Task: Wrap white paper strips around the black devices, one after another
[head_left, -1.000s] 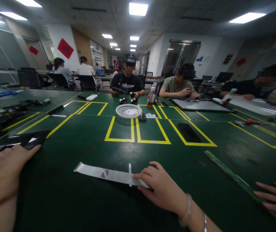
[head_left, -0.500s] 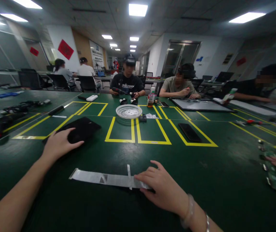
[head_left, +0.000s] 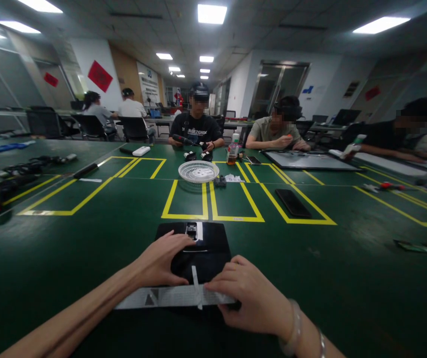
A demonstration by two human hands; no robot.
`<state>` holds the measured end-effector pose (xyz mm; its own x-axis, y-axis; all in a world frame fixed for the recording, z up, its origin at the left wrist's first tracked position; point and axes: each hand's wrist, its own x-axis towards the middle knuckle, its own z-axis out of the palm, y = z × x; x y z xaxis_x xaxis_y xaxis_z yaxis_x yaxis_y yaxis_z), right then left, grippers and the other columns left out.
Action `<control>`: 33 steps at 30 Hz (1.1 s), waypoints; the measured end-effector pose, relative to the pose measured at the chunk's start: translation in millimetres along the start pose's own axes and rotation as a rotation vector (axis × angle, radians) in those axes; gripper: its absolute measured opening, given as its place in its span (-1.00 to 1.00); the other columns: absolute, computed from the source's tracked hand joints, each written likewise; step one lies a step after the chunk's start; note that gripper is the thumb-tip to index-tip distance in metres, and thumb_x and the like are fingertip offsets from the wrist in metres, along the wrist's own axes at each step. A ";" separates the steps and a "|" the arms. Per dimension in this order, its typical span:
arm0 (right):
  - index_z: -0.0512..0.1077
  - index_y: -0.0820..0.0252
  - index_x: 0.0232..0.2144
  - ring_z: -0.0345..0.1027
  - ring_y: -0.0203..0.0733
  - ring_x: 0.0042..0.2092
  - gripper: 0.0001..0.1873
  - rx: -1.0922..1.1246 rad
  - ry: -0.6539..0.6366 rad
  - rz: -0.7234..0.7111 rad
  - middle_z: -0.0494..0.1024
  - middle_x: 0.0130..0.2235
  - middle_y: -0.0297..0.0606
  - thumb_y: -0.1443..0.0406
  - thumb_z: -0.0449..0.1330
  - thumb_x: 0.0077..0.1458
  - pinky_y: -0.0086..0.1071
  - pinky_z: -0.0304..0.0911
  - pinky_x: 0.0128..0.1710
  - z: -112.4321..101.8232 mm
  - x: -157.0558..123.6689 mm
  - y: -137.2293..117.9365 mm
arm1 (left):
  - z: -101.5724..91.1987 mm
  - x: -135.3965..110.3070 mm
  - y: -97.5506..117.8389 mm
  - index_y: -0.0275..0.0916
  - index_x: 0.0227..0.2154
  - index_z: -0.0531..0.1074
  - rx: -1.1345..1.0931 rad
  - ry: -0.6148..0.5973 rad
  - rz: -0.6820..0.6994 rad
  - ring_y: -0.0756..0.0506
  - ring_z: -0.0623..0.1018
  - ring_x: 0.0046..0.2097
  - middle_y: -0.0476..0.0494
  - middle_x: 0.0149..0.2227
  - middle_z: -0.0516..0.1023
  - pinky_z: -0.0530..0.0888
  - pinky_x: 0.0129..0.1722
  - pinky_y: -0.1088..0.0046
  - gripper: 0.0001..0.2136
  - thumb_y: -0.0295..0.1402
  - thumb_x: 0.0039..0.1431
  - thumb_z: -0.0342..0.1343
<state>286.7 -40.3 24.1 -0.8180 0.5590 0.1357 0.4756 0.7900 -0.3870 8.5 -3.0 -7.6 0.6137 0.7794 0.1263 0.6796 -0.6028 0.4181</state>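
A flat black plastic casing [head_left: 213, 241] lies on the green table in front of me, with a small socket opening and a white strip near its far edge. My left hand [head_left: 164, 256] grips its left side, thumb apart from the fingers. Just nearer to me, a pale flat ribbon cable [head_left: 172, 297] stretches sideways and has a dark triangle printed on it. A narrow strip of white tape [head_left: 197, 286] crosses the cable. My right hand [head_left: 249, 293] pinches the cable's right end, which its fingers hide. My left forearm covers the cable's left end.
Yellow tape outlines mark the table [head_left: 333, 278]. Beyond the casing stand a white plastic basket [head_left: 198, 171] and a bottle [head_left: 233, 153]. A black phone [head_left: 292, 203] lies to the right, a green circuit board [head_left: 420, 247] farther right. Several people sit around.
My left hand has brought the black casing from the left to the middle, beside the ribbon cable. My right hand stays on the cable. Another person's hand at the right has left view; the circuit board has shifted.
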 end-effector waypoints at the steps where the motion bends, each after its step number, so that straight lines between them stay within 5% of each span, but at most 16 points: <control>1: 0.46 -0.06 0.00 0.40 -0.24 -0.15 -0.57 -0.002 -0.003 0.001 0.60 -0.11 -0.42 0.33 0.22 0.03 -0.27 0.07 -0.06 -0.2 0.0 0.3 | 0.9 -0.8 -0.7 -0.14 0.22 0.23 -0.005 -0.010 0.002 -0.34 0.27 0.24 -0.28 0.23 0.28 0.02 0.30 -0.10 -0.17 -0.17 -0.12 0.46; 4: 0.48 -0.06 -0.02 0.39 -0.23 -0.15 -0.60 -0.018 0.018 0.001 0.60 -0.11 -0.41 0.33 0.21 0.07 -0.27 0.06 -0.06 -0.1 0.1 1.8 | -1.9 -3.5 -3.4 -0.10 0.22 0.26 -0.033 -0.022 0.003 -0.32 0.23 0.27 -0.24 0.26 0.23 0.07 0.29 -0.05 -0.26 -0.18 -0.02 0.42; 6: 0.48 -0.05 -0.03 0.39 -0.24 -0.15 -0.63 -0.031 0.046 0.006 0.60 -0.13 -0.42 0.32 0.23 0.08 -0.27 0.06 -0.07 0.4 0.4 3.5 | -8.3 -5.5 -3.8 -0.09 0.15 0.35 -0.059 -0.035 -0.001 -0.27 0.26 0.24 -0.19 0.24 0.26 0.20 0.24 0.07 -0.50 -0.19 0.17 0.29; 10: 0.48 -0.02 -0.03 0.39 -0.21 -0.14 -0.71 -0.089 0.082 0.056 0.60 -0.11 -0.35 0.25 0.22 0.19 -0.25 0.07 -0.09 1.7 1.6 9.4 | -22.6 -8.4 -1.6 -0.17 -0.09 0.50 -0.046 -0.078 -0.050 -0.17 0.47 -0.03 -0.15 -0.05 0.47 0.41 -0.07 0.36 -0.80 -0.22 0.33 0.11; 13: 0.46 -0.03 0.01 0.39 -0.17 -0.09 -0.72 -0.163 0.110 0.096 0.58 -0.04 -0.30 0.22 0.18 0.25 -0.19 0.09 -0.03 3.0 2.6 15.3 | -25.7 -8.7 -1.5 -0.19 -0.16 0.51 0.008 -0.137 -0.082 -0.15 0.49 -0.17 -0.12 -0.18 0.49 0.38 -0.22 0.43 -0.76 -0.15 0.22 0.22; 18: 0.42 -0.10 0.03 0.37 -0.09 0.01 -0.69 -0.237 0.138 0.132 0.51 0.08 -0.32 0.32 0.14 0.27 0.13 -0.05 0.16 6.7 3.7 22.1 | -20.8 -7.4 -5.2 -0.15 -0.14 0.50 0.070 -0.132 -0.096 -0.16 0.48 -0.13 -0.08 -0.13 0.47 0.37 -0.21 0.43 -0.64 -0.18 0.03 0.39; 27: 0.44 -0.08 0.01 0.38 -0.04 0.05 -0.64 -0.326 0.109 0.164 0.50 0.09 -0.28 0.41 0.14 0.23 0.36 -0.21 0.21 12.7 7.7 19.4 | -16.5 -9.0 -7.4 -0.02 -0.03 0.49 0.122 -0.113 -0.073 -0.13 0.47 -0.14 -0.03 -0.11 0.44 0.35 -0.26 0.45 -0.71 -0.30 0.17 0.28; 33: 0.42 -0.04 0.05 0.23 0.11 0.19 -0.68 -0.347 0.052 0.208 0.44 0.15 -0.18 0.22 0.13 0.26 0.40 -0.23 0.21 10.4 6.7 9.5 | -17.7 -7.7 -3.1 -0.07 -0.09 0.52 0.179 -0.112 -0.072 -0.17 0.46 -0.16 -0.10 -0.15 0.44 0.37 -0.25 0.39 -0.76 -0.25 0.17 0.28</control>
<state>282.4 -31.7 11.8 -0.6796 0.7209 0.1362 0.7175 0.6918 -0.0813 -5.4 -4.1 6.0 0.5949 0.8038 -0.0027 0.7777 -0.5747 0.2547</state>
